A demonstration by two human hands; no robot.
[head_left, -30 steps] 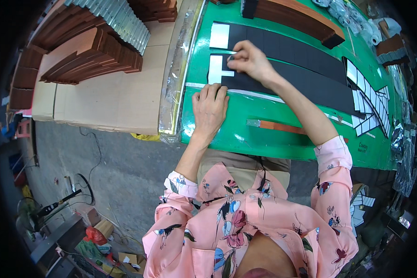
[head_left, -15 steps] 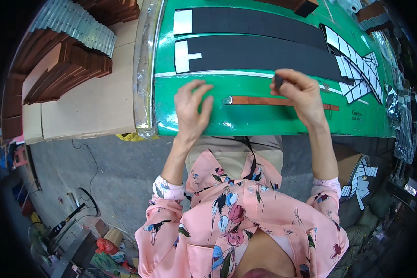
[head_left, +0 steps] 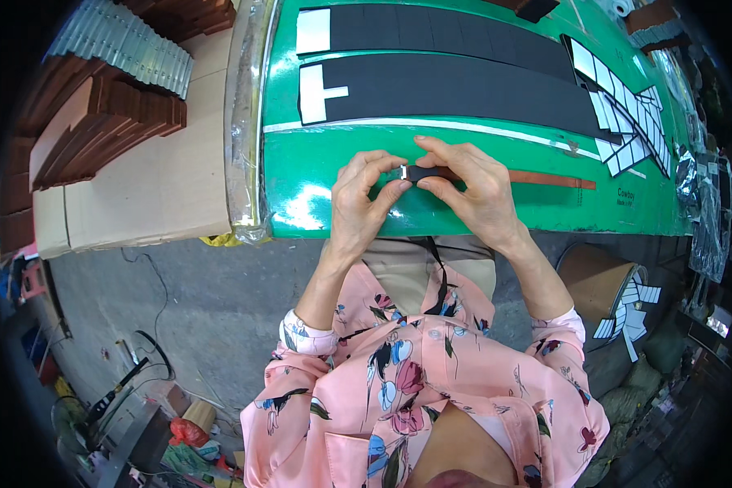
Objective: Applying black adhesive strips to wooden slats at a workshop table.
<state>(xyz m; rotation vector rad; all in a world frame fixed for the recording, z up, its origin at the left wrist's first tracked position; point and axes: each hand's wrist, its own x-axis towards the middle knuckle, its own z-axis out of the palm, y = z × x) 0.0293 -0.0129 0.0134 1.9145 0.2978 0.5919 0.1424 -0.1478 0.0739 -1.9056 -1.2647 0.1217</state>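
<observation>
A long, narrow brown strip (head_left: pixel 545 178) lies on the green table top, its left end between my two hands. That end has a shiny metal tip (head_left: pixel 403 172). My left hand (head_left: pixel 356 203) is closed, thumb and fingers pinching around the metal tip. A small black piece (head_left: pixel 420 173) sits against the strip just right of the tip. My right hand (head_left: pixel 484 195) holds this black piece between thumb and fingers. Part of the strip is hidden behind the right hand.
Two rows of black sheets with white ends (head_left: pixel 314 92) lie farther back on the green table (head_left: pixel 301 154). White-and-black pieces (head_left: pixel 626 122) are heaped at the right. Brown and metal strips (head_left: pixel 122 57) are stacked on cardboard at the left. A round bin (head_left: pixel 587 281) stands right below.
My right hand has brought the small black piece left to the strip's metal end. My left hand has moved right and closed on that end.
</observation>
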